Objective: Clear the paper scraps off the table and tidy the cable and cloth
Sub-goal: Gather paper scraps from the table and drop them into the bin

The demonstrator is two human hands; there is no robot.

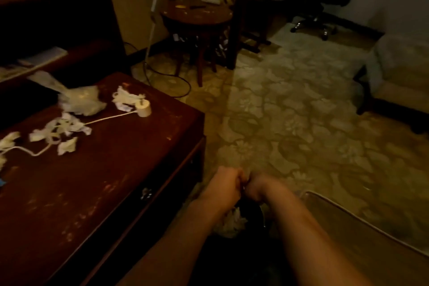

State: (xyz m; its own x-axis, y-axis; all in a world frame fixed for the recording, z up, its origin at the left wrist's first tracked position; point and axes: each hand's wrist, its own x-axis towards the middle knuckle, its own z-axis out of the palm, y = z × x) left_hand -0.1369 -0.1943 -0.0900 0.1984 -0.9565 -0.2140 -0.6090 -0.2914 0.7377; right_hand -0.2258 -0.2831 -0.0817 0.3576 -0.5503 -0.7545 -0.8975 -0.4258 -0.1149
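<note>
Both fists are pressed together low in the middle, off the table's right end: my left hand point(224, 183) and my right hand point(257, 187), fingers curled, contents hidden. Right beneath them is a dark bin point(254, 210) with crumpled white paper point(232, 223) inside. On the dark wooden table point(97, 193) at the left lie several white paper scraps point(63, 127), with more point(127, 97) near the far edge. A white cable point(109, 118) runs across them to a round plug point(144, 109). Behind them is a pale crumpled cloth point(81, 100).
A dark cabinet point(58, 18) stands behind the table. A round wooden side table point(197, 18) with black cords on the floor is at the back. An office chair point(325, 7) and a pale armchair point(399, 72) are at the right. Patterned carpet point(290, 111) covers the floor.
</note>
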